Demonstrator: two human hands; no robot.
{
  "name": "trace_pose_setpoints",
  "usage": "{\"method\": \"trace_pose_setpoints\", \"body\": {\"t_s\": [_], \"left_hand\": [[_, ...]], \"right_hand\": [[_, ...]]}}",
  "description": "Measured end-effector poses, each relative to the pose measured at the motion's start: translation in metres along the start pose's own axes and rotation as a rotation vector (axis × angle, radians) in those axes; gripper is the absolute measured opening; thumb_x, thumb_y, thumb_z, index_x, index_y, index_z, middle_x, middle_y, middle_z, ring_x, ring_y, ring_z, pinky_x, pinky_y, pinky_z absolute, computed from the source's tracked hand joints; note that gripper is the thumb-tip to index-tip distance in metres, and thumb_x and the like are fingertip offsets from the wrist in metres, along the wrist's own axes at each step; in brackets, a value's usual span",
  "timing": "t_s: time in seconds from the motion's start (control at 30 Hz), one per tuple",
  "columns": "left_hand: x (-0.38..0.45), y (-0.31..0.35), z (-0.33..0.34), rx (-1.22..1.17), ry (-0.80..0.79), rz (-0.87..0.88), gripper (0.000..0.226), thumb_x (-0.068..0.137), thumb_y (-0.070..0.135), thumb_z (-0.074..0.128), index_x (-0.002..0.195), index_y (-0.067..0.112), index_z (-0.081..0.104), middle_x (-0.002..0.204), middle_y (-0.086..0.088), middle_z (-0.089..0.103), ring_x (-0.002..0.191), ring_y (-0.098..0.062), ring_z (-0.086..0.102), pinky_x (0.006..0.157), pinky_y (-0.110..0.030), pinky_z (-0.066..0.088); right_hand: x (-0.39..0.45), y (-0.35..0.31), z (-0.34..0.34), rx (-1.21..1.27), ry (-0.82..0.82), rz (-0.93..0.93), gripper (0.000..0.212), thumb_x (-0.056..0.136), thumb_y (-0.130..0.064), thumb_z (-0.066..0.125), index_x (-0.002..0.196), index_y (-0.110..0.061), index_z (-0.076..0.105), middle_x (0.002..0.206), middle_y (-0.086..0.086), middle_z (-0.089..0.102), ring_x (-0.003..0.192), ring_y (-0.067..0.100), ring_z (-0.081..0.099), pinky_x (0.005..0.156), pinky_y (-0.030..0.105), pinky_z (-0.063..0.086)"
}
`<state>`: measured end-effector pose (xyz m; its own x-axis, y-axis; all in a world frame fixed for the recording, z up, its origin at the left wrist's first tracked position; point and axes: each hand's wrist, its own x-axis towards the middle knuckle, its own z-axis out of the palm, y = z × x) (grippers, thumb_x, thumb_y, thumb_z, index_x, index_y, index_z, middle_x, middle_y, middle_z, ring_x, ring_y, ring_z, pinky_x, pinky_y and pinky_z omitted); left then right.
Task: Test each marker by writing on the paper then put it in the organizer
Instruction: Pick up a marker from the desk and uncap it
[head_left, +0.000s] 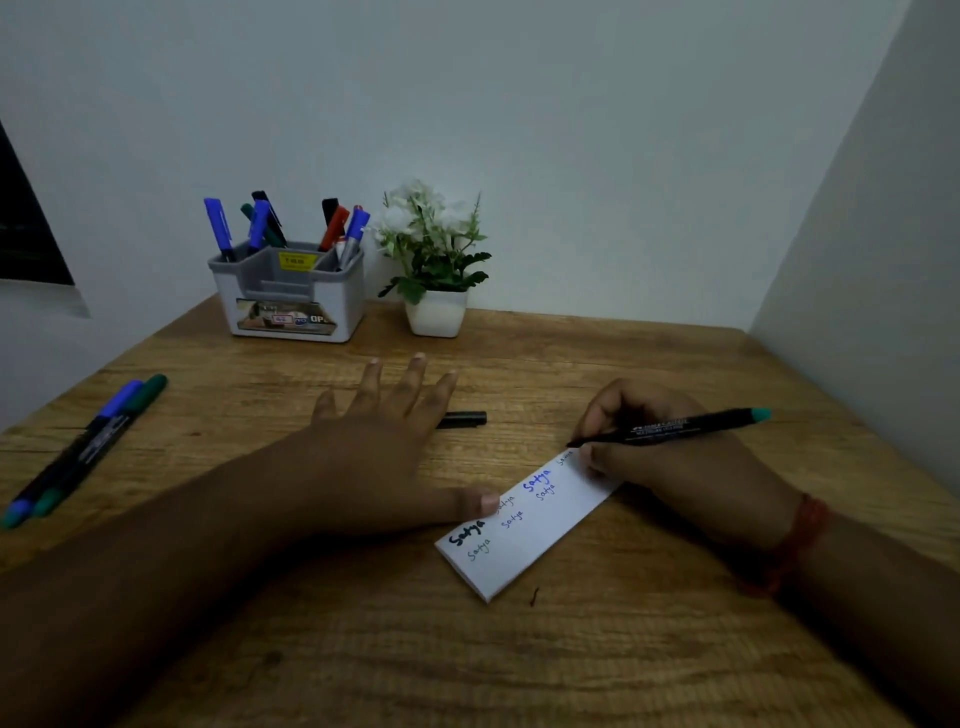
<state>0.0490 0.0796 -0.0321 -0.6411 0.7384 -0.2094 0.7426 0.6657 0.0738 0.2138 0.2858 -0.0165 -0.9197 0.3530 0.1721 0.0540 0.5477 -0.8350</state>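
Nearest, the paper lies slantwise on the table, a folded strip already carrying several written words in black, blue and a paler ink. The left hand lies flat with fingers spread and relaxed, gripping nothing; only its thumb presses the strip's near-left edge. That is a thin hold: if the thumb lifts or slides, the strip could swivel under the stroke and smear the wet ink.

The right hand is curled around a teal-ended marker, pinching it near the tip, which sits at the far corner of the strip, about touching it. Little blank space is left there, so a stroke could well run off the edge and mark the wood. The heel of this hand also rests close to the written words, a second way to smudge them.

Just beyond the left fingers a black cap lies loose; a careless sweep could roll it away, and the marker would then go in uncapped.

Well off to the left, a blue marker and a green marker lie side by side near the table's edge, probably untested, where an elbow could knock them off.

Farthest, the organizer stands by the wall, already crowded with markers, with a plant just beside it; a hasty reach might tip either.
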Motion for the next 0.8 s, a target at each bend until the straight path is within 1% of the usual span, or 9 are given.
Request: {"method": "trace_pose_setpoints", "body": {"t_s": [0.03, 0.1, 0.23, 0.47, 0.8], "left_hand": [[0.0007, -0.0001, -0.0001, 0.006, -0.002, -0.006, 0.123, 0.050, 0.104, 0.026, 0.141, 0.048, -0.034, 0.150, 0.010, -0.043, 0.142, -0.027, -0.034, 0.116, -0.063, -0.006], [0.0009, -0.0007, -0.0004, 0.013, -0.009, -0.006, 0.123, 0.048, 0.105, 0.025, 0.140, 0.048, -0.035, 0.149, 0.011, -0.044, 0.142, -0.027, -0.034, 0.116, -0.063, -0.006], [0.0013, -0.0011, -0.0004, 0.004, -0.019, 0.011, 0.123, 0.045, 0.106, 0.022, 0.138, 0.049, -0.036, 0.148, 0.012, -0.045, 0.141, -0.026, -0.035, 0.116, -0.063, -0.005], [0.0031, -0.0002, -0.0001, 0.028, -0.017, 0.027, 0.124, 0.038, 0.106, 0.014, 0.136, 0.050, -0.039, 0.147, 0.013, -0.047, 0.140, -0.024, -0.037, 0.117, -0.060, -0.006], [0.0053, -0.0005, 0.0011, 0.035, -0.001, 0.055, 0.119, 0.040, 0.106, 0.012, 0.131, 0.053, -0.042, 0.148, 0.013, -0.046, 0.140, -0.023, -0.037, 0.117, -0.059, -0.008]], "right_hand": [[-0.0007, -0.0003, -0.0005, -0.018, -0.004, -0.006, 0.013, 0.083, -0.003, 0.073, 0.084, -0.015, 0.069, 0.086, -0.001, 0.075, 0.080, 0.010, 0.070, 0.070, 0.020, 0.055], [-0.0021, -0.0007, -0.0014, -0.049, -0.006, -0.021, 0.013, 0.082, -0.004, 0.073, 0.082, -0.016, 0.069, 0.085, -0.003, 0.075, 0.079, 0.006, 0.069, 0.069, 0.018, 0.054], [-0.0025, -0.0004, -0.0040, -0.095, -0.029, -0.037, 0.014, 0.081, -0.004, 0.075, 0.078, -0.017, 0.070, 0.087, -0.003, 0.075, 0.086, 0.010, 0.070, 0.076, 0.025, 0.055], [-0.0022, 0.0021, -0.0023, -0.088, -0.033, -0.047, 0.011, 0.080, -0.005, 0.077, 0.078, -0.014, 0.070, 0.089, -0.003, 0.076, 0.088, 0.008, 0.071, 0.080, 0.024, 0.057], [-0.0014, 0.0017, 0.0000, -0.096, -0.037, -0.031, 0.010, 0.080, -0.005, 0.077, 0.078, -0.012, 0.070, 0.088, -0.004, 0.076, 0.086, 0.007, 0.071, 0.079, 0.025, 0.057]]}}
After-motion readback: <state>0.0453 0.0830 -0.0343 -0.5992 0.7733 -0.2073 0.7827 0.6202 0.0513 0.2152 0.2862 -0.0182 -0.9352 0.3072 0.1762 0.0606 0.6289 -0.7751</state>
